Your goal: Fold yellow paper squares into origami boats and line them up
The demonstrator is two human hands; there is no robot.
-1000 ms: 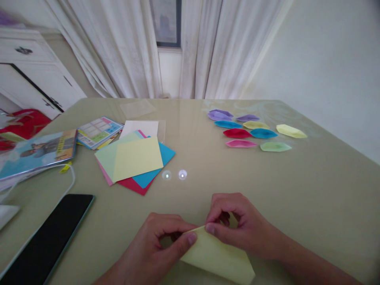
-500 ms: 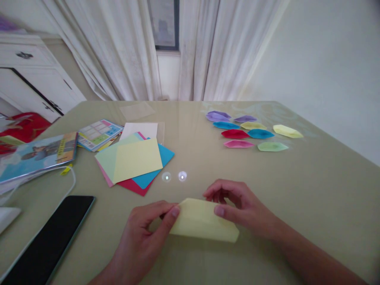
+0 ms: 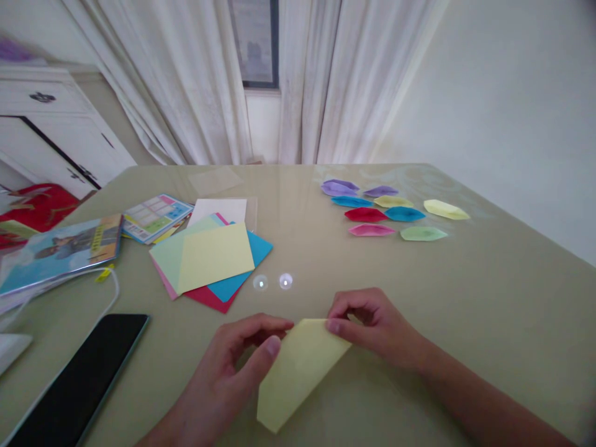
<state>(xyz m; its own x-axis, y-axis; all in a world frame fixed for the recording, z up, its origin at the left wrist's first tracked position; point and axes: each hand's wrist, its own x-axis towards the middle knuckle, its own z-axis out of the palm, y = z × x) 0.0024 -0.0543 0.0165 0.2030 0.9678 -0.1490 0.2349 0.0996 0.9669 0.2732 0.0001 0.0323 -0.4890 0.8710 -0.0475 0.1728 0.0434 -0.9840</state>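
Note:
A folded pale yellow paper (image 3: 298, 375) with cut-off-looking corners is slanted near the front of the table, its lower end toward the lower left. My right hand (image 3: 379, 326) pinches its upper right corner between thumb and fingers. My left hand (image 3: 237, 366) is at the paper's left edge, thumb and fingers apart, with the fingertips by the upper left corner. Farther back on the right lie several folded paper boat-like shapes, among them a red one (image 3: 365, 215), a pink one (image 3: 371, 230) and a green one (image 3: 423, 233).
Coloured sheets (image 3: 216, 256) lie fanned out left of centre, beside a patterned booklet (image 3: 158, 217) and a picture book (image 3: 65, 251). A black phone (image 3: 88, 375) and a white cable (image 3: 116, 288) are at the left. Curtains (image 3: 186, 81) hang behind the table (image 3: 493, 298).
The yellow paper has turned, its free end swinging from the right to the lower left. My right hand has closed on its corner, and my left thumb and fingers have spread apart.

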